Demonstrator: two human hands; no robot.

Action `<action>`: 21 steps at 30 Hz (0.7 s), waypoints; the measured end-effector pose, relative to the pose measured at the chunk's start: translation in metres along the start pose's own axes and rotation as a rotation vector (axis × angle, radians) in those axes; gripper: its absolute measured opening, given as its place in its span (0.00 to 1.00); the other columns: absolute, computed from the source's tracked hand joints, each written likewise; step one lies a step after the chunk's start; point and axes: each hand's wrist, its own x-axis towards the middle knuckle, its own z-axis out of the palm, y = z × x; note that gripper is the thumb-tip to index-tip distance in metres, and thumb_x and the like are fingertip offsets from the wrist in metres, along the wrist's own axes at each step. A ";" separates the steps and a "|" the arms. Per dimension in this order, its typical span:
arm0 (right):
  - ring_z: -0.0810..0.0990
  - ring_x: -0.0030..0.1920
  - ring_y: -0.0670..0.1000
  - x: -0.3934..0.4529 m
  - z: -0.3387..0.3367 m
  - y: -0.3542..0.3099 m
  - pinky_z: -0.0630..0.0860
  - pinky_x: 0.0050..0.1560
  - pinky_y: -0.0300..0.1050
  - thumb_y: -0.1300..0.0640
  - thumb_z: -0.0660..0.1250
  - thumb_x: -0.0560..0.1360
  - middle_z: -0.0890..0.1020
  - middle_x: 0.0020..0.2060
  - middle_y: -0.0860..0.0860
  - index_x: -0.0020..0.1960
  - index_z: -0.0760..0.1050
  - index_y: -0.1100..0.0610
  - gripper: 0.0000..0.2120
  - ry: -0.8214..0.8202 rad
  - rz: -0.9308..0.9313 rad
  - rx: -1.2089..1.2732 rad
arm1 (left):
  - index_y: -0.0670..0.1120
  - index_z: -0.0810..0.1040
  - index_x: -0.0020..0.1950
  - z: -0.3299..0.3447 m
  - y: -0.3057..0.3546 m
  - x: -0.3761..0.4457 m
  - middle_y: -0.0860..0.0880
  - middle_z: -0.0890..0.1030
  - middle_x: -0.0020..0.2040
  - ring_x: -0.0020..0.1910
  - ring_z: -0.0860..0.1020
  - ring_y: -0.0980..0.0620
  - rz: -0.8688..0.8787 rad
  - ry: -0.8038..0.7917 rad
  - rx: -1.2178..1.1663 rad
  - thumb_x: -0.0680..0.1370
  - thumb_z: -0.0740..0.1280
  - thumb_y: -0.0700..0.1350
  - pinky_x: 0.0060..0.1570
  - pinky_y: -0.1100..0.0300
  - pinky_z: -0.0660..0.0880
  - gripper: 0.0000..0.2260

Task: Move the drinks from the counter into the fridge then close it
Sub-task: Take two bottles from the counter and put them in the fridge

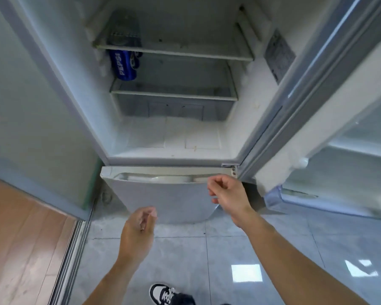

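Observation:
The fridge (53, 62) stands open in front of me, its door (330, 111) swung out to the right. A blue Pepsi can (122, 66) stands at the left end of the middle shelf (174, 95), partly seen through the glass shelf above. My left hand (139, 230) hangs low before the closed lower drawer front (163, 194), fingers loosely curled, holding nothing. My right hand (226, 192) hovers near the drawer's upper right corner, fingers loosely curled and empty. The counter is out of view.
The upper glass shelf (174, 51) and the crisper bin (174, 108) hold nothing visible. A door bin (361, 148) sits on the open door at right. Grey tile floor (251, 249) lies below, wooden flooring (20, 227) to the left. My shoe (165, 294) shows at the bottom.

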 end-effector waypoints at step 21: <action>0.73 0.33 0.51 -0.345 -0.260 0.336 0.70 0.34 0.44 0.60 0.67 0.78 0.77 0.36 0.54 0.49 0.79 0.61 0.04 0.738 0.682 0.388 | 0.50 0.78 0.55 0.143 -0.076 -0.200 0.50 0.84 0.47 0.47 0.82 0.50 -0.126 -0.642 0.568 0.81 0.65 0.48 0.54 0.47 0.79 0.05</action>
